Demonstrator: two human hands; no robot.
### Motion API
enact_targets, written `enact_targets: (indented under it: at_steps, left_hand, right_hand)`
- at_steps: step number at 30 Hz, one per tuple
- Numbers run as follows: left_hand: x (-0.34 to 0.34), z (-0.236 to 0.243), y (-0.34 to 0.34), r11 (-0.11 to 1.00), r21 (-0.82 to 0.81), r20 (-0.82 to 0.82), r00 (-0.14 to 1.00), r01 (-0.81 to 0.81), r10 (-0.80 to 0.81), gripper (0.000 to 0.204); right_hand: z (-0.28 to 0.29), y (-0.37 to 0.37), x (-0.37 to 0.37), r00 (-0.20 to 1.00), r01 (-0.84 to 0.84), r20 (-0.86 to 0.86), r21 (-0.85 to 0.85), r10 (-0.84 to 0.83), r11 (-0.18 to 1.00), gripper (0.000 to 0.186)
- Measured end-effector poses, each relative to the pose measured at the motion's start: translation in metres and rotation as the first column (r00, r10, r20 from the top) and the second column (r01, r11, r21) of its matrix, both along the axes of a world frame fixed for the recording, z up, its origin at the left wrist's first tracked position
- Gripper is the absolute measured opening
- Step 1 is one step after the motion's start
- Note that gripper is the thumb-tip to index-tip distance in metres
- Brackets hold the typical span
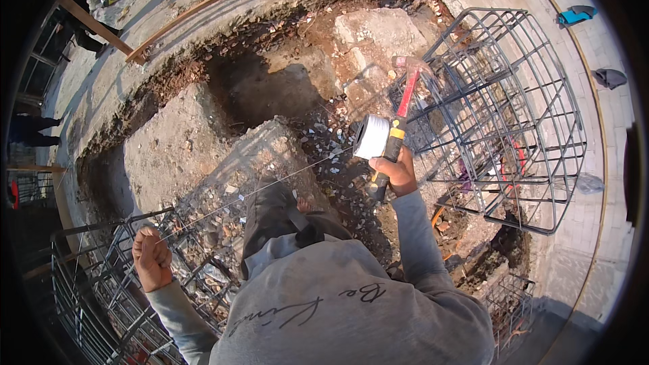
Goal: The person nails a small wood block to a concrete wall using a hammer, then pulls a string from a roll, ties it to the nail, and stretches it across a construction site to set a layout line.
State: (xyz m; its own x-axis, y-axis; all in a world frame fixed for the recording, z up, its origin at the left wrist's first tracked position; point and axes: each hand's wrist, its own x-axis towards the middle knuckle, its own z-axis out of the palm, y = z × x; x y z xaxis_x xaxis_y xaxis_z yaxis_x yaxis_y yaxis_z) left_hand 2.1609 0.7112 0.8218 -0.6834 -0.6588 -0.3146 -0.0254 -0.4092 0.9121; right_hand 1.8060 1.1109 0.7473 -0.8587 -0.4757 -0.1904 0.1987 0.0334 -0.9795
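My right hand (395,172) is closed round the black-and-yellow handle of a red hammer (407,91), its head raised over the pit, and also has a spool of white string (372,136) against the handle. A thin line of string (257,190) runs from the spool down-left to my left hand (152,257), whose fingers are closed on it in a pinch. My left hand is over a dark rebar cage (109,245) at the lower left. A large rebar cage (514,111) stands to the right of my right hand.
Concrete blocks (172,132), rubble and a deep hollow (253,94) lie below me. A timber board (196,7) runs along the far edge. Two people's legs (91,37) show at the left edge. A pale block ledge (581,243) with blue (574,15) and grey items (608,78) runs along the right.
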Motion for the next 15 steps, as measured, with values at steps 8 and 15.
enact_targets:
  at_steps: [8,15]
  left_hand:
    - [-0.146,-0.043,-0.107,1.000,-0.006,0.071,0.997,-0.028,0.029,0.022]
    - [-0.309,-0.045,-0.163,0.995,-0.073,0.244,0.969,0.068,-0.048,0.027]
  right_hand:
    - [0.034,-0.060,-0.119,0.956,0.293,0.106,-0.356,-0.274,0.887,0.045]
    - [0.053,-0.059,-0.247,0.922,0.361,-0.114,-0.083,-0.369,0.929,0.028]
